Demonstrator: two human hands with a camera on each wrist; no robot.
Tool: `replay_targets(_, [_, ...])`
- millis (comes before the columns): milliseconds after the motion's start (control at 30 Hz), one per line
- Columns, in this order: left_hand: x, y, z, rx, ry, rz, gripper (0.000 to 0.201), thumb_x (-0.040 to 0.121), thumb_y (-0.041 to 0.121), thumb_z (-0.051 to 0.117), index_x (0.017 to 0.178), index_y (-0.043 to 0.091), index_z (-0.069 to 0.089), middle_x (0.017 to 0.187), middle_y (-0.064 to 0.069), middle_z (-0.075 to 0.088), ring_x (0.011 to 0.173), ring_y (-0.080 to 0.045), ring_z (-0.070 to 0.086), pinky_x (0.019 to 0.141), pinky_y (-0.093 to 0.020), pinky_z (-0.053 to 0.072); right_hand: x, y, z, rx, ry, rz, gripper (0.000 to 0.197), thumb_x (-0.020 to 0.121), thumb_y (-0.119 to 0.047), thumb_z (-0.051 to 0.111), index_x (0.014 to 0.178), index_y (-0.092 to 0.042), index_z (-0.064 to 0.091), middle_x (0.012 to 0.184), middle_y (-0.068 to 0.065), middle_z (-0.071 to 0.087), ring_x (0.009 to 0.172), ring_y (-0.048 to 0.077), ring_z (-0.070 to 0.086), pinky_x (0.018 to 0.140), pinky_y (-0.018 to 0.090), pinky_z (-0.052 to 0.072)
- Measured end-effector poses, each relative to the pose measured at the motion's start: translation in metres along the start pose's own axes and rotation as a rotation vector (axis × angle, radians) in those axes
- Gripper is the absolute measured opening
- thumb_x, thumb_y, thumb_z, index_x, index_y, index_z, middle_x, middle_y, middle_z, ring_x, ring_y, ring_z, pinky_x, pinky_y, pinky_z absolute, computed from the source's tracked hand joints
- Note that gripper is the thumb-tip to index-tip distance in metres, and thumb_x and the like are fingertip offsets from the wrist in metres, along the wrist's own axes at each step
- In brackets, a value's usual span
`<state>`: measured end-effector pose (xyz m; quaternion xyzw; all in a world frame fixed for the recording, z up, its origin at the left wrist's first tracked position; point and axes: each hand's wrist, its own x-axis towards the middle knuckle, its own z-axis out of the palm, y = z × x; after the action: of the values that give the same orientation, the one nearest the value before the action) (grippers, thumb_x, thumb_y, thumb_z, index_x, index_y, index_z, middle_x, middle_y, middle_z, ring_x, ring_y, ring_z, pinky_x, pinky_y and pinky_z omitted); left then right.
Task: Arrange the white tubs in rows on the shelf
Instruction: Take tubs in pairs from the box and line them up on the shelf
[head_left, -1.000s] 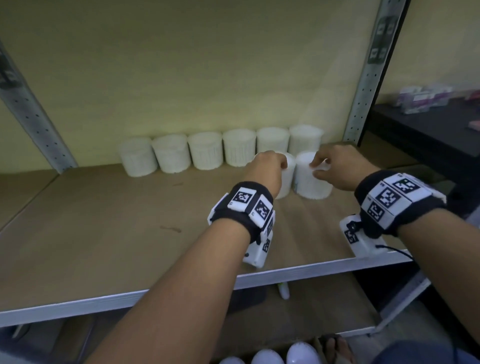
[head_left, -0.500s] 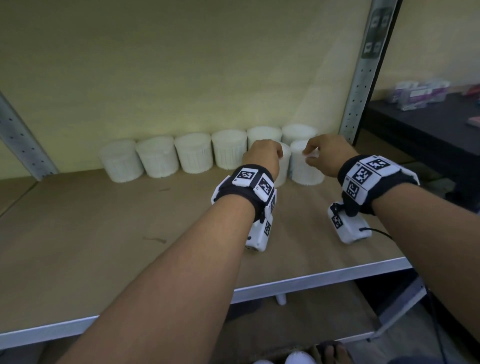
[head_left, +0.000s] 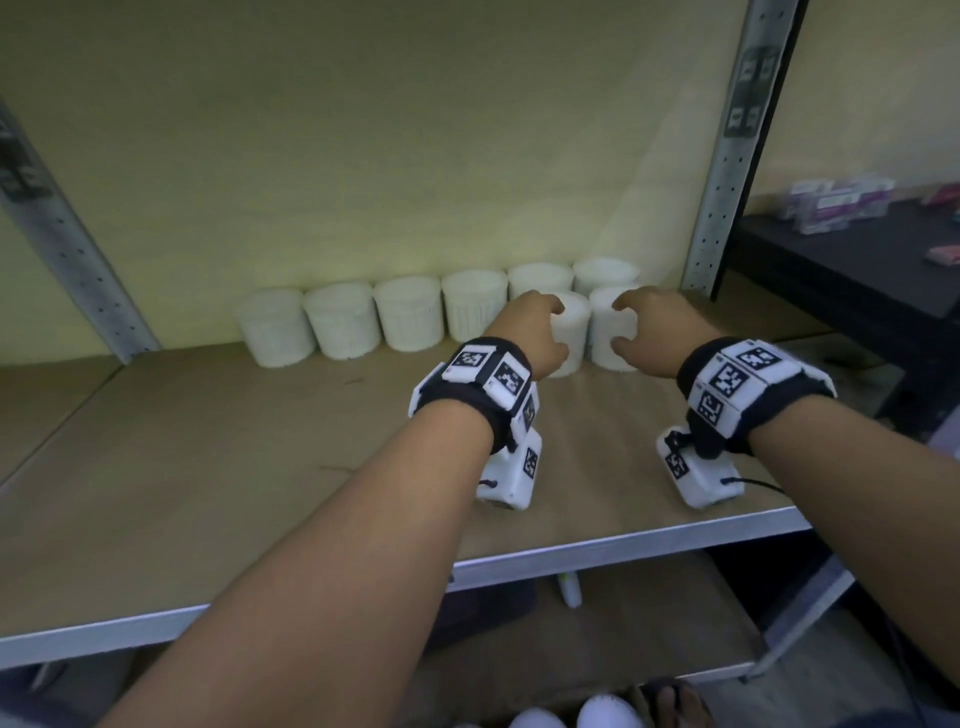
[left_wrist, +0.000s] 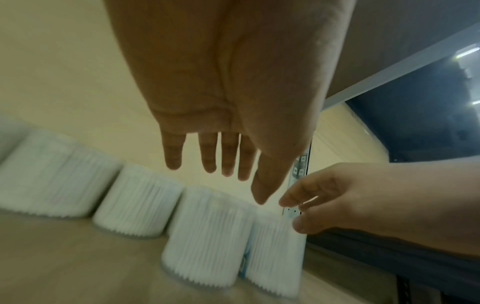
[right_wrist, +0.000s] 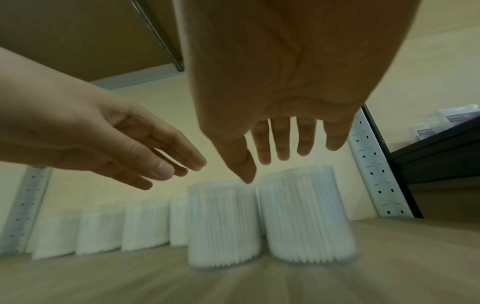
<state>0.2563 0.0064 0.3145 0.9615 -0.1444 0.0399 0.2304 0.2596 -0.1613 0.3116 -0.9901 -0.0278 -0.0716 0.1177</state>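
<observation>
Several white ribbed tubs stand in a row along the shelf's back wall. Two more stand side by side in front of that row's right end: a left tub and a right tub. My left hand hovers at the left tub with fingers spread and holds nothing. My right hand is likewise loose beside the right tub. In the left wrist view my left hand's straight fingers hang above the tubs. In the right wrist view my right hand's fingers are clear of the front pair.
Perforated metal uprights frame the bay on the right and on the left. A dark table with small boxes lies beyond the right upright. More white tubs sit by my feet below the shelf's front edge.
Both hands pushed the two front tubs back toward the rear row, then their fingers uncurled and let go of the tubs.
</observation>
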Motion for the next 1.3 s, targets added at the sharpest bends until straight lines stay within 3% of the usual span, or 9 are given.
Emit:
replay_targets(233, [-0.084,0.006,-0.028,-0.002,0.012,0.003,0.051,0.088,0.029,0.060,0.136,0.014,0.050,0.139,-0.004,0.051,0.125,-0.019,0.051,0.100,-0.027,0.041,-0.079,-0.008,-0.020,0.146,-0.015,-0.027,0.034,0.088,-0.030,0.061,0.120,-0.019,0.062,0.125,0.006,0.060,0.109,0.021,0.060,0.087,0.026,0.045])
replay_targets(433, [-0.169,0.018,-0.029,-0.021,0.026,0.045,0.044,0.087,0.039,0.060,0.129,0.024,0.054,0.128,0.004,0.057,0.116,-0.013,0.054,0.096,-0.029,0.044,-0.164,-0.031,-0.023,0.172,-0.094,-0.084,0.033,0.089,-0.035,0.059,0.121,-0.024,0.060,0.120,-0.003,0.062,0.113,0.015,0.057,0.089,0.025,0.044])
replay_targets(600, [-0.222,0.009,0.002,-0.095,-0.034,0.010,0.034,0.086,0.038,0.061,0.117,0.026,0.059,0.118,0.006,0.061,0.106,-0.013,0.057,0.093,-0.027,0.046,-0.216,-0.035,0.019,0.190,-0.212,-0.120,0.024,0.084,-0.031,0.062,0.104,-0.020,0.067,0.105,0.001,0.068,0.102,0.019,0.062,0.086,0.030,0.050])
replay_targets(833, [-0.280,-0.029,0.081,-0.064,-0.311,-0.085,0.033,0.085,0.036,0.060,0.114,0.022,0.061,0.104,0.005,0.058,0.100,-0.014,0.059,0.088,-0.029,0.050,-0.264,-0.014,0.103,0.137,-0.489,-0.050,0.013,0.083,-0.027,0.057,0.091,-0.018,0.062,0.093,0.003,0.062,0.096,0.024,0.063,0.076,0.030,0.050])
replay_targets(933, [-0.295,-0.046,0.117,-0.066,-0.466,-0.186,0.033,0.083,0.033,0.059,0.112,0.019,0.060,0.114,0.000,0.060,0.105,-0.018,0.059,0.090,-0.035,0.050,-0.279,-0.003,0.142,0.107,-0.659,0.028,0.020,0.076,-0.039,0.050,0.092,-0.031,0.058,0.105,-0.002,0.063,0.103,0.025,0.063,0.089,0.038,0.050])
replay_targets(1000, [-0.296,-0.053,0.140,-0.056,-0.547,-0.239,0.033,0.080,0.033,0.058,0.111,0.020,0.059,0.117,0.000,0.060,0.107,-0.021,0.059,0.092,-0.036,0.050,-0.283,0.004,0.166,0.052,-0.708,0.071,0.025,0.071,-0.044,0.045,0.094,-0.038,0.053,0.115,-0.005,0.060,0.115,0.029,0.056,0.103,0.047,0.040])
replay_targets(1100, [-0.293,-0.061,0.176,-0.055,-0.616,-0.299,0.038,0.079,0.036,0.058,0.114,0.022,0.058,0.122,-0.002,0.059,0.108,-0.023,0.060,0.093,-0.037,0.050,-0.284,0.008,0.185,-0.076,-0.764,0.065,0.035,0.083,-0.041,0.049,0.117,-0.038,0.053,0.134,-0.004,0.052,0.132,0.029,0.039,0.116,0.050,0.019])
replay_targets(1200, [-0.287,-0.071,0.206,-0.057,-0.666,-0.328,0.051,0.083,0.033,0.062,0.131,0.019,0.049,0.136,-0.004,0.052,0.119,-0.024,0.055,0.100,-0.034,0.046,-0.283,0.012,0.202,-0.155,-0.791,0.044,0.044,0.092,-0.037,0.048,0.136,-0.031,0.044,0.149,0.002,0.035,0.141,0.031,0.023,0.119,0.049,0.006])
replay_targets(1300, [-0.279,-0.082,0.232,-0.058,-0.671,-0.349,0.057,0.086,0.032,0.062,0.138,0.017,0.042,0.144,-0.003,0.044,0.127,-0.022,0.049,0.102,-0.031,0.041,-0.281,0.016,0.218,-0.163,-0.837,0.068,0.047,0.092,-0.037,0.049,0.138,-0.031,0.041,0.152,0.004,0.028,0.144,0.036,0.013,0.119,0.051,0.006])
